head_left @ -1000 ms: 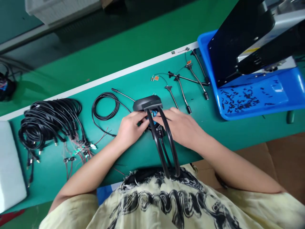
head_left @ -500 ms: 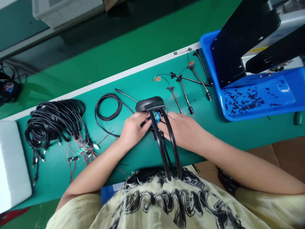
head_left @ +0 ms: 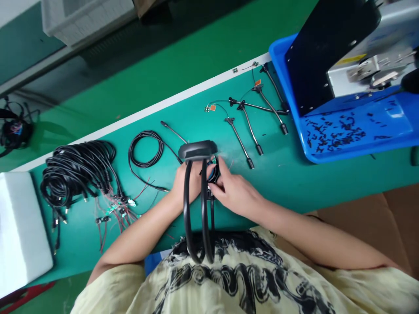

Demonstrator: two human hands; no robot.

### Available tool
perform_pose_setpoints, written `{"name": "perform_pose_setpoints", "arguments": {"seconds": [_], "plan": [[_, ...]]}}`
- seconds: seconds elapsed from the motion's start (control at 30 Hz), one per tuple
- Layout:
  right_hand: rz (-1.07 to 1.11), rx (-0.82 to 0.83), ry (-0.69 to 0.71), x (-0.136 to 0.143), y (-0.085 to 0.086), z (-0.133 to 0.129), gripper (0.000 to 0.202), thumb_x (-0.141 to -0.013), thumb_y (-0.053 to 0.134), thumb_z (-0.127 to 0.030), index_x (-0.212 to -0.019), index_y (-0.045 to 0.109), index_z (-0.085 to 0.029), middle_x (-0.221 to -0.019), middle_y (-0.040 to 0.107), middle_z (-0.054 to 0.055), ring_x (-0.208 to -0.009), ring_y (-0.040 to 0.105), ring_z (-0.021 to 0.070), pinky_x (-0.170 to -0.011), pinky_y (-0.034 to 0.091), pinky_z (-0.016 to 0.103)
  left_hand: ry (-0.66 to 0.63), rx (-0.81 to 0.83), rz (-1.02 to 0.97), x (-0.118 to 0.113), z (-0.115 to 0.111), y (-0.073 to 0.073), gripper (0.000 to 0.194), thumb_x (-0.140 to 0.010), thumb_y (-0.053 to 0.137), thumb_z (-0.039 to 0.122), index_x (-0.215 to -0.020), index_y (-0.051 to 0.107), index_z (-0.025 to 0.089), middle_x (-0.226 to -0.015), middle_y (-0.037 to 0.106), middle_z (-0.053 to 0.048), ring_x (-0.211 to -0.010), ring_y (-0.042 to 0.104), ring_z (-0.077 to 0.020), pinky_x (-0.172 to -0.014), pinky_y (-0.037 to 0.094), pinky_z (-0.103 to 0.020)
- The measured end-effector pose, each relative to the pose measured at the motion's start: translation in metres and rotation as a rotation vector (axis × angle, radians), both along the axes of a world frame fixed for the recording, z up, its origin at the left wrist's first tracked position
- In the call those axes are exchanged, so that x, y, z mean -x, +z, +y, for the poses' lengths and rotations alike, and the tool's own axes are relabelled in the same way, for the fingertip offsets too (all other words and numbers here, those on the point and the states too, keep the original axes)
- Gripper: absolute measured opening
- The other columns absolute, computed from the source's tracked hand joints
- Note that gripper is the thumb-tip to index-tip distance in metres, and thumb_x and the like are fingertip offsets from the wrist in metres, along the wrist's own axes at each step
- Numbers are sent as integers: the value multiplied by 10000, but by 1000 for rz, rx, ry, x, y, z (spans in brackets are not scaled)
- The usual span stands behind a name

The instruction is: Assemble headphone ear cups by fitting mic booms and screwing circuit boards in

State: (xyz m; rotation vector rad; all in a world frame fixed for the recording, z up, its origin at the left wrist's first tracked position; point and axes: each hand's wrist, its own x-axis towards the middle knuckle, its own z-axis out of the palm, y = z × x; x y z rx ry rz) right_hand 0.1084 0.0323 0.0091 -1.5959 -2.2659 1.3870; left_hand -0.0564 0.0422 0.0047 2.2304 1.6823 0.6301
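A black headset [head_left: 203, 205] stands between my hands, its twin-tube headband pointing toward my body and one padded earcup on top. My left hand [head_left: 185, 181] is closed on the headset's left side, its fingers partly hidden behind the band. From the right, my right hand [head_left: 236, 189] grips the rim of the other, opened earcup [head_left: 214, 172] between thumb and fingers. Something blue shows inside that cup. A thin boom microphone [head_left: 175, 132] lies just beyond the headset, and a coiled black cable [head_left: 145, 149] rests to the left of it.
Bundled black cables [head_left: 77, 170] with bared wires and small boards [head_left: 121, 205] lie at left, near a white foam block [head_left: 22, 231]. Several boom microphones [head_left: 240, 141] lie at right. Beyond them, a blue tray [head_left: 309, 150] holds small black parts beneath a machine [head_left: 314, 65].
The headset has turned, its headband swinging left in view. My right hand has shifted left and down, and its thumb and fingers now show around the cup rim. The whole view has moved slightly.
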Motion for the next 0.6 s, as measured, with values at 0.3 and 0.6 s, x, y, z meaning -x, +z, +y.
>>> {"name": "perform_pose_setpoints", "arguments": {"seconds": [0.3,0.6], "plan": [[175,59,-54,-4,-4,-10,849,-899,484,-307,-1532,-21,-54,-709,680,-14,-616,601,166,-559,341,284,-15,129,-77,1,-18,0,245,-912,604,294,-1135,655,205,-1077,724,-26,-979,692,-171,-885,547,-289],[185,33,-76,-3,-6,-10,857,-888,502,-309,-1537,-9,-81,-713,676,-30,-598,579,149,-551,326,274,-41,62,-22,-1,-15,-9,214,-917,597,293,-1098,650,193,-1040,721,-28,-953,689,-168,-878,540,-282]]}}
